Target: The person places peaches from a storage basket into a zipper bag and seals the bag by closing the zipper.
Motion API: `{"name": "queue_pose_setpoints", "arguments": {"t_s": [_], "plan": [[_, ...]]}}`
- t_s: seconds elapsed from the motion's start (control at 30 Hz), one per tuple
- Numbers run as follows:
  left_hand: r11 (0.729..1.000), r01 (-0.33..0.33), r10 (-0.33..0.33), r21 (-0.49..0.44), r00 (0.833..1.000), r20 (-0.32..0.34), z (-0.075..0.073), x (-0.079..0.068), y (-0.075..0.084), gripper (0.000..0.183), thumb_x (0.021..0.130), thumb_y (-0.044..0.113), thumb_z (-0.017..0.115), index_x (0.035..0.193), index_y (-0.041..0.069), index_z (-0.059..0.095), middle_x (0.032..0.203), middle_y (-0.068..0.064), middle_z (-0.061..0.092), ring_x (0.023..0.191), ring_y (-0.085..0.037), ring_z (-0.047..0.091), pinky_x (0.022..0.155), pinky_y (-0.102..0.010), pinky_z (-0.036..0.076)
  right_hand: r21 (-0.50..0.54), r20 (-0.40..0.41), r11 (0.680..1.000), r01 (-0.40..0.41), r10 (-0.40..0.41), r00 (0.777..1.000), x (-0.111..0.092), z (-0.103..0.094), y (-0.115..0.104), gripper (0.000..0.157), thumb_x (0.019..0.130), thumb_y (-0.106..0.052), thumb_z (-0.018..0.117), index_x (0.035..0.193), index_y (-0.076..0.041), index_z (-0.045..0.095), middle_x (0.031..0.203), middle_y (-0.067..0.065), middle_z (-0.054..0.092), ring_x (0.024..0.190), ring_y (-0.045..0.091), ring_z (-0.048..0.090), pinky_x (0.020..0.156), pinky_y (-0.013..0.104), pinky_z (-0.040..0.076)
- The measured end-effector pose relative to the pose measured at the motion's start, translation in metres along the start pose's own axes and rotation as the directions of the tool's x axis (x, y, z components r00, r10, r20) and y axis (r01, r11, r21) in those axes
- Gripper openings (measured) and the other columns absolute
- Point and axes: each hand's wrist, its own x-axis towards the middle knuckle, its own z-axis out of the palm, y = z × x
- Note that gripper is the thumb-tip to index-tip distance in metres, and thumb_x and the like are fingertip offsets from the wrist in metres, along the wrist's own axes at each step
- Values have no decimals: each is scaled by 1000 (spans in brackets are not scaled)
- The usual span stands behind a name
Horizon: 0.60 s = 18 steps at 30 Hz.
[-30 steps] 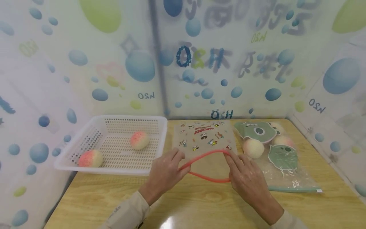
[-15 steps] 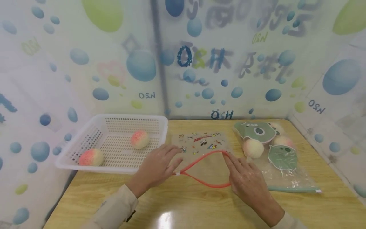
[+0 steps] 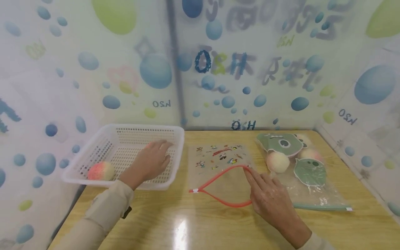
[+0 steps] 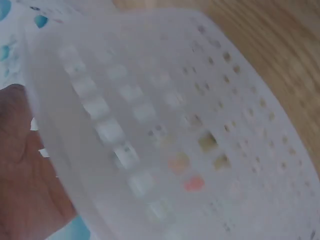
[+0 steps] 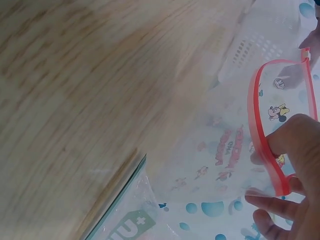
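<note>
My left hand (image 3: 150,162) reaches into the white plastic basket (image 3: 180,156), fingers spread over a peach that it mostly hides. Whether the fingertips touch that peach cannot be made out. Another pink and cream peach (image 3: 101,171) lies at the basket's front left. In the left wrist view, the basket wall (image 4: 165,100) covers most of the fingers. My right hand (image 3: 272,196) pinches the red rim of a clear zip bag (image 3: 223,171) printed with cartoon figures. The bag's mouth gapes towards me; the right wrist view shows the thumb hooked over the red rim (image 5: 257,120).
A second clear zip bag (image 3: 312,198), green-edged with green creature prints, lies at the right with peaches (image 3: 278,162) inside. Bubble-patterned walls (image 3: 215,97) enclose the wooden table (image 3: 156,222) at the back and sides.
My left hand has let go of the red rim and moved left into the basket, over the back peach. The right hand keeps hold of the bag, whose mouth has spread wider.
</note>
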Motion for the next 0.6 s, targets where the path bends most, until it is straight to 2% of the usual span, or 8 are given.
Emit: {"name": "queue_pose_setpoints", "arguments": {"t_s": [0.07,0.2,0.3,0.4,0.47,0.6], "plan": [[999,35,-37,21,997,72,0,3,-11,51,97,19,60,141,-5,49,141,-31,50,129,-51,47,102,-65,41,2,6,1000,-6,6,1000,-1,0,0,59,98,-24,28,146,0,51,137,17,60,88,31,61,58,39,47],[992,125,-124,4,974,192,1,7,-31,60,97,23,61,146,-6,43,149,-35,40,135,-54,38,102,-70,36,3,34,1000,-14,14,999,-3,0,-1,57,93,-20,40,146,0,51,137,17,60,88,31,61,59,40,48],[985,171,-161,-18,953,258,1,7,-40,64,99,26,60,150,-7,38,153,-35,33,139,-54,31,106,-71,31,2,51,1000,-15,15,999,-5,0,-2,60,89,-18,48,145,1,51,137,18,60,90,32,62,60,41,50],[978,205,-185,-35,935,303,2,5,-43,67,100,27,58,153,-6,34,156,-34,29,141,-54,28,107,-71,29,0,57,1000,-17,17,998,-7,1,-1,60,89,-18,48,146,1,51,138,18,59,91,32,63,62,43,51],[978,204,-185,-35,935,303,3,4,-44,68,99,27,59,153,-5,33,155,-33,31,140,-54,29,106,-71,31,-3,67,1000,-20,20,998,-8,2,-2,61,89,-18,48,147,0,50,139,18,59,92,32,63,63,43,51],[989,146,-143,5,963,228,8,2,-44,69,95,24,66,150,-6,37,145,-33,43,129,-53,44,95,-69,43,-7,91,1000,-24,24,996,-9,3,-2,60,89,-17,48,147,0,50,140,17,58,94,31,63,63,42,51]]}}
